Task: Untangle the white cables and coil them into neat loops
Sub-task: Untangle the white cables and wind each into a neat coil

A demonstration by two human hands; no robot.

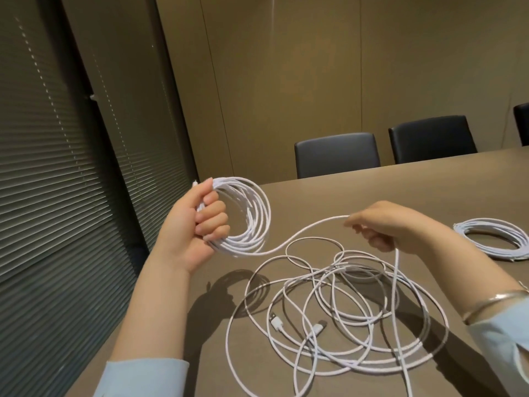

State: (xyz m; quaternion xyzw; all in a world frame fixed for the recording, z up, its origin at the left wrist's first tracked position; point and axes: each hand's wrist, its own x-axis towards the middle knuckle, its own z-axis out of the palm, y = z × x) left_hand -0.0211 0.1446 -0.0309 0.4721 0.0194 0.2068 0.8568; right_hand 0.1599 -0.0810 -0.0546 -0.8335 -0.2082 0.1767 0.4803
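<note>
no legible text, label, brand, number or sign anywhere in the head view. checked the two connector plugs (297, 325) lying on the surface (400, 181): plain white housings, no readable marking (too small to resolve any print). white cables (337, 305), chair backs (336, 154), wall panels (286, 81), blinds (43, 167) and bracelet (495, 303): no lettering seen.

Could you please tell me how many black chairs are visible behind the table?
3: one black padded chair at centre, a second to its right, and a third cut off by the right edge. Others may be out of view.
</note>
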